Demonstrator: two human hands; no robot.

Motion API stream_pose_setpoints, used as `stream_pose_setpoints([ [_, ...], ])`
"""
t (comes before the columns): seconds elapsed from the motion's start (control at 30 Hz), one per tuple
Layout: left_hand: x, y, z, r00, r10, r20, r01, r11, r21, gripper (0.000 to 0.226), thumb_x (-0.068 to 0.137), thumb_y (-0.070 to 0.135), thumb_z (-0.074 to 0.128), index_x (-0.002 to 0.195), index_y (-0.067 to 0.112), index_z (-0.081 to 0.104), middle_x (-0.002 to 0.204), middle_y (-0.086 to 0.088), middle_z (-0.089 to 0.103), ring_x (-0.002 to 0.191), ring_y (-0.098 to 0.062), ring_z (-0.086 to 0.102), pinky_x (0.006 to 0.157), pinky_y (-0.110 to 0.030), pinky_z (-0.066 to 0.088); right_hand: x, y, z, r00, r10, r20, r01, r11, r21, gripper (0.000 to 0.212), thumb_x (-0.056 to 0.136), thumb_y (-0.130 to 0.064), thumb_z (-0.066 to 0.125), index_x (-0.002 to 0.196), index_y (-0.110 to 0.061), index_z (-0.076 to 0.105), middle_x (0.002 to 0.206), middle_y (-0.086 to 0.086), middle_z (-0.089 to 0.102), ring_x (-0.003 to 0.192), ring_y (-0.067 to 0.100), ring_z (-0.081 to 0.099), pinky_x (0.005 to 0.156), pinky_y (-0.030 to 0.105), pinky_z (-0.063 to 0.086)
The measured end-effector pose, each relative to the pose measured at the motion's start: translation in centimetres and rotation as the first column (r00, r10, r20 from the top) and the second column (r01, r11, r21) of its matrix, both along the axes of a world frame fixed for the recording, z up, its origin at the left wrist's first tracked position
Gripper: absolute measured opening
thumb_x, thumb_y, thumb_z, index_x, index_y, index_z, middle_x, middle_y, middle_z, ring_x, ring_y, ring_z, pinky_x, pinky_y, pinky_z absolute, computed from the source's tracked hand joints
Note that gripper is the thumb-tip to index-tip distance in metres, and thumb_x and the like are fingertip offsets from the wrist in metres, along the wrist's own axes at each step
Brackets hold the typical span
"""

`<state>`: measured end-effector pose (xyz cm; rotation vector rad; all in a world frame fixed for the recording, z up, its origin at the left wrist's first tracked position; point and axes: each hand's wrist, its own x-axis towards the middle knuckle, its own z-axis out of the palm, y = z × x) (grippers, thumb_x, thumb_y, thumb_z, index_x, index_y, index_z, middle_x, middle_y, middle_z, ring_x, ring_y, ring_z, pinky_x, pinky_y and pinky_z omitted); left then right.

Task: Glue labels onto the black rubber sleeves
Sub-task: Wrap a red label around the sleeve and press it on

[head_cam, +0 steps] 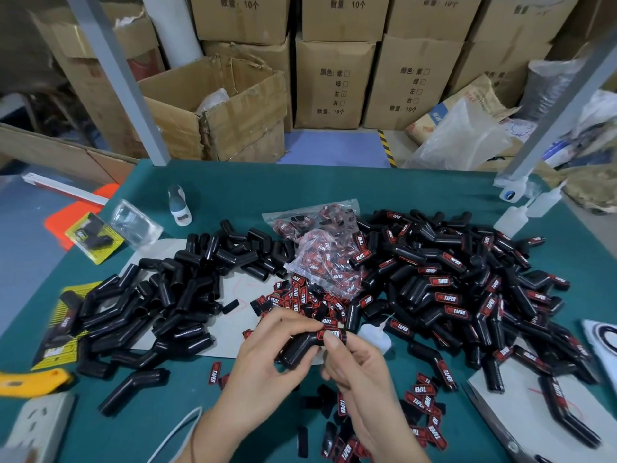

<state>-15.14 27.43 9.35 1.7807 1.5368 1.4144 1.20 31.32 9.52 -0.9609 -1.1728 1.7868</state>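
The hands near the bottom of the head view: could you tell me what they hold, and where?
Both hold one black rubber sleeve: left hand round its lower leg, right hand pinching its label at the bend.

The red-and-black rubber labels (420, 389) scattered near the middle read "TAPER" in white, and the same word shows on the labelled black rubber sleeves (447, 297) heaped to the right. Far back, the stacked brown cardboard cartons (335, 85) carry "数量: 10个" and "颜色" with tick boxes (smaller print is blurred).

Left hand (267, 355) and right hand (354, 365) close together, fingers curled, both pinching, forearms low.
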Motion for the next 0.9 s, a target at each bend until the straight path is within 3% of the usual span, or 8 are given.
stream_pose_setpoints([
  [0.1,0.0,0.0,-0.2,1.0,0.02,-0.004,-0.02,1.0,-0.002,0.036,0.091,0.017,0.073,0.122,0.034,0.068,0.118,0.018,0.064,0.11,-0.011,0.067,0.093,-0.02,0.051,0.1,-0.1,-0.3,1.0,-0.024,0.004,0.024,1.0,-0.006,0.042,0.086,-0.05,0.072,0.063,-0.019,0.057,0.055,-0.003,0.032,0.057,0.014,0.038,0.069,0.035,0.035],
  [0.17,-0.1,-0.1,-0.1,0.996,0.031,0.082,-0.027,0.998,-0.053,0.041,0.089,0.02,0.074,0.121,0.043,0.063,0.119,0.015,0.068,0.111,-0.012,0.069,0.092,-0.021,0.053,0.1,-0.1,-0.5,1.0,-0.019,-0.014,0.019,1.0,0.006,0.045,0.088,-0.049,0.069,0.06,-0.019,0.051,0.058,0.001,0.033,0.059,0.015,0.04,0.07,0.033,0.039],
  [0.3,0.1,-0.4,-0.1,0.978,0.034,0.207,-0.027,0.999,-0.037,0.044,0.09,0.021,0.073,0.124,0.046,0.06,0.121,0.01,0.072,0.115,-0.014,0.07,0.096,-0.02,0.052,0.3,-0.1,-0.3,1.0,0.021,-0.019,-0.02,1.0,0.023,0.05,0.089,-0.052,0.065,0.066,-0.009,0.051,0.061,0.0,0.037,0.063,0.015,0.039,0.073,0.031,0.043],
  [0.43,0.2,-0.4,-0.4,0.971,0.038,0.236,-0.042,0.999,0.011,0.046,0.092,0.019,0.072,0.126,0.047,0.059,0.123,0.007,0.072,0.118,-0.018,0.069,0.099,-0.027,0.052,0.4,-0.1,-0.1,0.995,0.033,0.092,-0.043,0.993,0.108,0.054,0.089,-0.071,0.061,0.064,-0.024,0.054,0.066,-0.002,0.044,0.072,0.018,0.046,0.077,0.04,0.036],
  [0.57,0.4,-0.3,-0.4,0.973,0.029,0.229,-0.042,0.998,0.052,0.046,0.094,0.018,0.071,0.126,0.048,0.058,0.122,0.009,0.072,0.118,-0.019,0.069,0.1,-0.028,0.052,0.2,0.0,-0.2,0.983,-0.022,0.183,-0.009,0.986,0.167,0.054,0.088,-0.079,0.057,0.062,-0.032,0.053,0.065,-0.007,0.045,0.072,0.019,0.046,0.076,0.034,0.038],
  [0.67,0.5,-0.3,-0.5,0.965,0.024,0.261,-0.039,0.998,0.052,0.044,0.094,0.017,0.07,0.124,0.048,0.058,0.122,0.007,0.072,0.118,-0.02,0.069,0.1,-0.029,0.052,0.3,-0.1,-0.6,0.984,-0.025,0.177,-0.003,0.988,0.157,0.061,0.09,-0.082,0.05,0.063,-0.027,0.052,0.067,-0.004,0.046,0.071,0.017,0.044,0.072,0.028,0.036],
  [0.8,0.6,-0.4,-0.4,0.948,0.028,0.317,-0.041,0.999,0.036,0.04,0.093,0.018,0.07,0.121,0.045,0.059,0.121,0.007,0.074,0.118,-0.02,0.069,0.1,-0.029,0.053,0.5,-0.1,-1.1,0.983,0.015,0.183,-0.039,0.991,0.128,0.071,0.094,-0.083,0.036,0.065,-0.021,0.053,0.069,0.002,0.045,0.071,0.025,0.04,0.076,0.04,0.031],
  [0.9,0.6,-0.3,-0.3,0.952,0.016,0.307,-0.029,0.999,0.037,0.041,0.092,0.017,0.071,0.121,0.044,0.059,0.12,0.007,0.073,0.118,-0.02,0.069,0.1,-0.029,0.053,0.4,-0.1,-0.9,0.98,-0.032,0.199,-0.011,0.978,0.208,0.064,0.096,-0.078,0.046,0.063,-0.023,0.05,0.066,-0.006,0.046,0.067,0.015,0.043,0.071,0.025,0.036],
])
